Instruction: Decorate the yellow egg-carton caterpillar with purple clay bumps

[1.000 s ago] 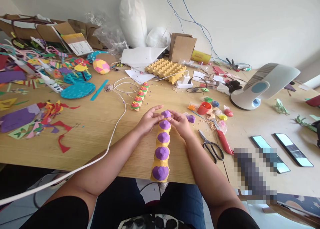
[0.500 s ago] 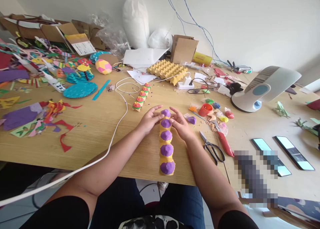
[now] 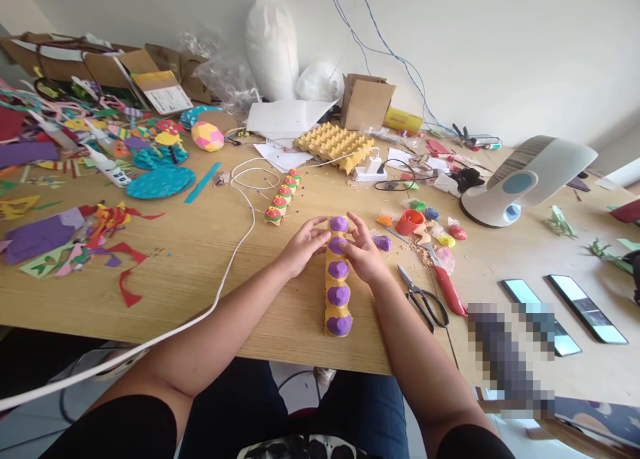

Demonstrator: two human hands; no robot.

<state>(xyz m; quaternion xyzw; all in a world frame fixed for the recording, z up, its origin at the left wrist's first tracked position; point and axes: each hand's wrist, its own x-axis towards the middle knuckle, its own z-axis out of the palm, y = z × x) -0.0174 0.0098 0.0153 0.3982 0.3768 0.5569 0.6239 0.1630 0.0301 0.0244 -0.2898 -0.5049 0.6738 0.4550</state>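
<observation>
A strip of yellow egg carton (image 3: 337, 280) points away from me, its several bumps capped with purple clay (image 3: 338, 269). My left hand (image 3: 305, 245) grips its far end from the left side, thumb at the edge. From the right, my right hand (image 3: 364, 251) closes on the same end, with the thumb against the second purple cap. Beyond my left hand lies another carton strip (image 3: 283, 197) covered in red and green clay with pins around it. A small bag of purple clay (image 3: 383, 243) rests just right of my right hand.
Scissors (image 3: 424, 297) and a red-handled knife (image 3: 449, 289) lie right of my forearm, near two phones (image 3: 543, 315). A white cable (image 3: 227, 272) crosses over my left arm. Paper scraps (image 3: 45, 235) cover the left; a white fan (image 3: 520, 179) stands right.
The purple-capped strip has shifted slightly right and away from me, its near end drawn back from the table edge. My right thumb has moved onto the second cap.
</observation>
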